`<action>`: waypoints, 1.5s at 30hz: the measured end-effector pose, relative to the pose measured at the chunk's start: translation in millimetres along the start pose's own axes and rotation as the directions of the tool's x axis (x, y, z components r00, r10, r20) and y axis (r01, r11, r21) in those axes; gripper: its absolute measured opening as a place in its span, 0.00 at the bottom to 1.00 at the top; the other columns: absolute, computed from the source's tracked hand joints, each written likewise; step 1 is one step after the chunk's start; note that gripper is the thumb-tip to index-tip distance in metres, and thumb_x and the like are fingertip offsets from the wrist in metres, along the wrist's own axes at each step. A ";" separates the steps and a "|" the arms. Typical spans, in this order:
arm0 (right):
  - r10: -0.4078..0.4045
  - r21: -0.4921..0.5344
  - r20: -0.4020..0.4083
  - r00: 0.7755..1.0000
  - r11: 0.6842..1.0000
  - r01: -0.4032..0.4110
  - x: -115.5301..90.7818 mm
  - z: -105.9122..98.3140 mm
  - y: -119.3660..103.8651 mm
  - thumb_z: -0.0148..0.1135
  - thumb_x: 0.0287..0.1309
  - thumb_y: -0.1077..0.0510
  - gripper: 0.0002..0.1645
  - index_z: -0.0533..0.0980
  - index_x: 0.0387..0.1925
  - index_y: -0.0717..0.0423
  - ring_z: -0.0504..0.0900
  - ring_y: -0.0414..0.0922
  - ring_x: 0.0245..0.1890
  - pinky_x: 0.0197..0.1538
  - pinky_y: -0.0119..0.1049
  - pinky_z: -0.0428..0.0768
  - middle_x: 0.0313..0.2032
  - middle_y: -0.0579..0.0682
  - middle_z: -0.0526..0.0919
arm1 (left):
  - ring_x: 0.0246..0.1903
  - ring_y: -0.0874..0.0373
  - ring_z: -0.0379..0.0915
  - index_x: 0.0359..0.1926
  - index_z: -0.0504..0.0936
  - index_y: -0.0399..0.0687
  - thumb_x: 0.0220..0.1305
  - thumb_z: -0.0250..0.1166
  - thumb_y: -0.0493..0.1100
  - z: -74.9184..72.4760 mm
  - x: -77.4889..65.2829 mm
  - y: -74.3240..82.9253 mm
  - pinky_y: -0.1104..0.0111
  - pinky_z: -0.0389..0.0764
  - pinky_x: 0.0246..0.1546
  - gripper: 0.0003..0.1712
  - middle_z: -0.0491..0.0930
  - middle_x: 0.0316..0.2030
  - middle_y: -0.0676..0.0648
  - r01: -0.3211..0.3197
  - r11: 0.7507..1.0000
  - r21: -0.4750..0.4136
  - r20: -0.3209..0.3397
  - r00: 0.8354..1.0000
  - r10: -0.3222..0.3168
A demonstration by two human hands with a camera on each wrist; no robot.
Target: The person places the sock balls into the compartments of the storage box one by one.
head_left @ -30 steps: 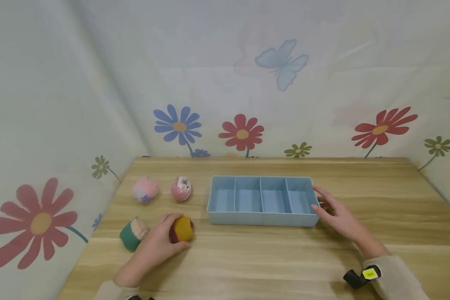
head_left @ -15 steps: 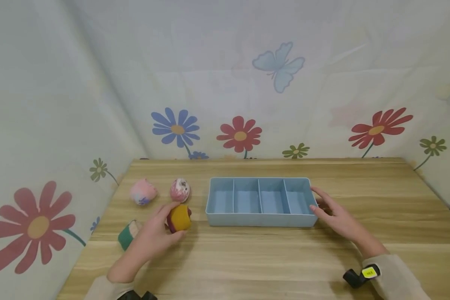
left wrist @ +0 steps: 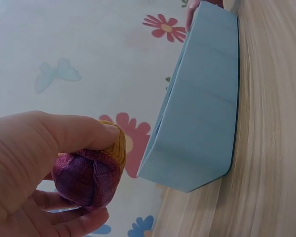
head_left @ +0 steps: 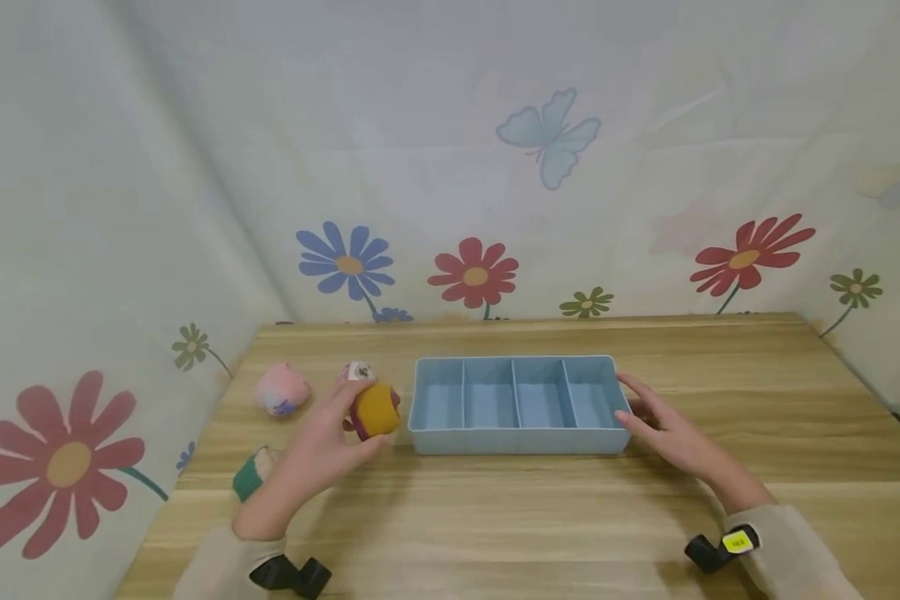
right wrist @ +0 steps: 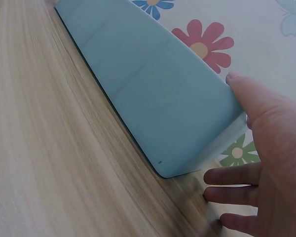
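Observation:
My left hand (head_left: 318,446) grips a rolled-up sock (head_left: 377,410), mustard yellow and purple, and holds it above the table. In the left wrist view the thumb lies over the yellow part of the sock (left wrist: 91,175), with fingers beneath it. A light blue divided box (head_left: 521,442) stands to the right of that hand, its several compartments bare. At the box's right end is my right hand (head_left: 671,437), thumb at the rim and fingers fairly straight beside the end wall. In the right wrist view the thumb touches the top edge of the box (right wrist: 158,84).
On the left of the wooden table (head_left: 510,525) lie a pink rolled sock (head_left: 282,389) and a green-and-beige one (head_left: 249,477), partly behind my left wrist. A pink-and-white ball (head_left: 357,372) shows behind the held sock. A flowered curtain (head_left: 390,167) hangs behind the table.
My left hand has lifted the yellow-and-purple sock off the table and carried it up and slightly right, toward the box. The right hand stays at the box's end.

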State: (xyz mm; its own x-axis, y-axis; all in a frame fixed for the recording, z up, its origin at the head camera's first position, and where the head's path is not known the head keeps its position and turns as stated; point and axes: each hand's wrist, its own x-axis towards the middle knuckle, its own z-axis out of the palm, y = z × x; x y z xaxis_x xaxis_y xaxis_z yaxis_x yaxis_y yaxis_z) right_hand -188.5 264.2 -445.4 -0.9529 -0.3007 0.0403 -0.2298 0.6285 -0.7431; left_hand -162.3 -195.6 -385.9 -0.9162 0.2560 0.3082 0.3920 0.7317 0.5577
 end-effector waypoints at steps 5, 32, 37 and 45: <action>-0.001 0.002 0.008 1.000 1.000 0.001 0.5 0.4 0.7 0.51 0.65 0.46 0.39 0.48 0.71 0.46 0.73 0.58 0.51 0.50 0.58 0.71 0.52 0.66 0.73 | 0.44 0.53 0.71 0.58 0.69 0.44 0.44 0.76 0.44 7.2 7.3 2.6 0.66 0.79 0.38 0.39 0.71 0.49 0.46 -0.013 0.999 -0.037 0.017 1.000 0.014; 0.009 0.033 0.000 1.000 0.999 -0.009 -0.3 1.0 3.4 0.51 0.66 0.47 0.39 0.47 0.72 0.48 0.71 0.61 0.53 0.52 0.59 0.69 0.53 0.67 0.71 | 0.39 0.54 0.70 0.60 0.67 0.38 0.46 0.75 0.44 35.9 44.9 12.2 0.62 0.79 0.37 0.41 0.72 0.46 0.46 0.030 0.977 -0.213 0.103 0.995 -0.008; 0.012 0.040 0.002 1.000 0.999 -0.012 0.1 1.3 4.0 0.51 0.66 0.47 0.39 0.47 0.71 0.48 0.71 0.61 0.53 0.53 0.59 0.69 0.53 0.67 0.71 | 0.40 0.52 0.70 0.60 0.67 0.40 0.47 0.74 0.45 42.1 47.0 11.0 0.59 0.79 0.40 0.40 0.71 0.48 0.44 0.050 0.974 -0.220 0.137 0.990 -0.020; -0.006 0.043 0.002 1.000 0.999 0.006 0.7 0.2 2.8 0.51 0.66 0.48 0.38 0.47 0.71 0.49 0.72 0.60 0.52 0.52 0.59 0.69 0.51 0.66 0.72 | 0.45 0.53 0.68 0.58 0.68 0.45 0.47 0.74 0.47 47.6 51.4 11.6 0.57 0.76 0.46 0.38 0.71 0.50 0.47 0.030 0.992 -0.123 0.136 0.991 -0.014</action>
State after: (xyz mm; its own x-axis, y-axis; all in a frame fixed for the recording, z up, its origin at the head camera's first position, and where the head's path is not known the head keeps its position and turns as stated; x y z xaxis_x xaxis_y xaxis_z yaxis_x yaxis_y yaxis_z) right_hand -189.8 265.6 -447.6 -0.9510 -0.3061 0.0433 -0.2267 0.5956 -0.7707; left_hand -208.7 -143.9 -400.3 -0.9242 0.3296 0.1929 0.3711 0.6557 0.6576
